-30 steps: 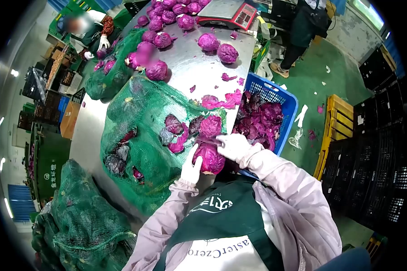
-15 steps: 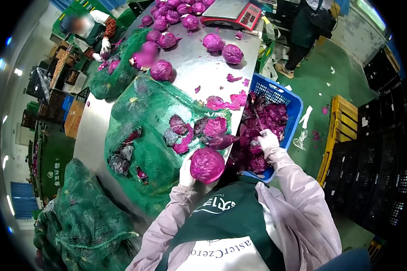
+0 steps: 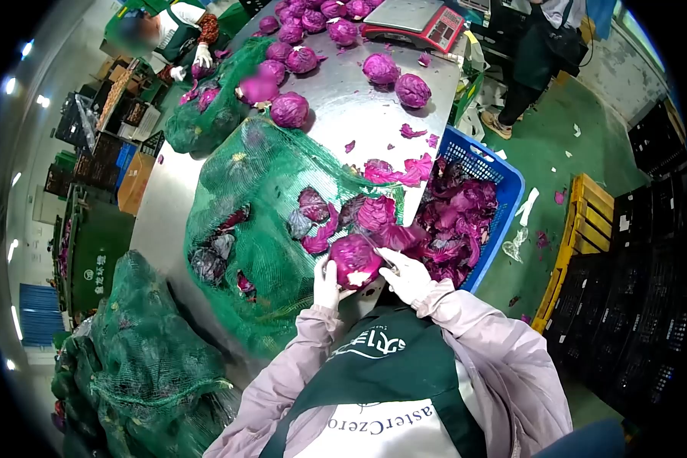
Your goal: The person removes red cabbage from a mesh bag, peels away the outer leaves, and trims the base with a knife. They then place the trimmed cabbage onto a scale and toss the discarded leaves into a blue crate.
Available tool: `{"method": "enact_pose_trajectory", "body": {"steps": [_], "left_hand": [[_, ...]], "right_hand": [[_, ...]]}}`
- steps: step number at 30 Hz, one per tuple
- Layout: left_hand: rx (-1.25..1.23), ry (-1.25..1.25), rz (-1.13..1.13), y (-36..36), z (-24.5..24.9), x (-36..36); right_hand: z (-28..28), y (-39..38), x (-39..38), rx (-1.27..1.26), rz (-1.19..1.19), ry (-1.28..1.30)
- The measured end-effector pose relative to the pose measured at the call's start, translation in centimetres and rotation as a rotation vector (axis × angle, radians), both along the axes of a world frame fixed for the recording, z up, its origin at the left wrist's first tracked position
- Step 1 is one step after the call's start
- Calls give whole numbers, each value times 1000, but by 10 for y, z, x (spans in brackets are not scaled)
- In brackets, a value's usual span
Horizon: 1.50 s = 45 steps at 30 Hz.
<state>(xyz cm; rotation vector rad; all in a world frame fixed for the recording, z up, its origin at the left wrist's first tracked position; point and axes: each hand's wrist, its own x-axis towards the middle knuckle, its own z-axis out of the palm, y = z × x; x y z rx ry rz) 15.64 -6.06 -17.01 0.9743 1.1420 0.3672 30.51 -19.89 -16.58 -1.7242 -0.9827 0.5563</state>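
Note:
My left hand (image 3: pixel 327 284) is closed round the left side of a red cabbage (image 3: pixel 355 261), whose pale cut stem faces me. At the cabbage's right side is my right hand (image 3: pixel 406 275), its fingers bent round a thin knife (image 3: pixel 371 241) that is mostly hidden. The knife's narrow blade lies by the top right of the cabbage. Just beyond are loose purple leaves (image 3: pixel 377 214) and a green net bag (image 3: pixel 275 172) with dark cabbage pieces on it. A blue basket (image 3: pixel 509 200) full of torn leaves stands to the right of the metal table (image 3: pixel 351 99).
More cabbages (image 3: pixel 290 110) and a red scale (image 3: pixel 444 30) are farther up the table. Filled net bags (image 3: pixel 156 366) stand at lower left. A co-worker (image 3: pixel 179 34) handles cabbage at upper left; another person (image 3: pixel 538 57) stands at upper right. A yellow pallet (image 3: pixel 588 206) lies right.
My right hand has moved left from the basket to the cabbage. The cabbage in my left hand has turned and now shows its stem. The view has shifted slightly.

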Motion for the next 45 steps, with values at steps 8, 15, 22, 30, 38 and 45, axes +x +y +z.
{"method": "enact_pose_trajectory", "body": {"steps": [8, 15, 22, 30, 38, 45], "left_hand": [[1284, 167, -486, -5, 12, 1], [1241, 423, -301, 2, -4, 17], [1173, 225, -279, 0, 2, 42], [1255, 309, -236, -2, -1, 67], [1532, 237, -392, -25, 13, 69], [838, 249, -119, -16, -10, 0]], "right_hand": [[5, 15, 15, -251, 22, 460], [19, 10, 7, -215, -26, 234], [20, 22, 7, -356, 42, -143], [-9, 52, 36, -356, 179, -569], [-66, 83, 85, -615, 196, -554], [-18, 31, 23, -395, -90, 5]]}}
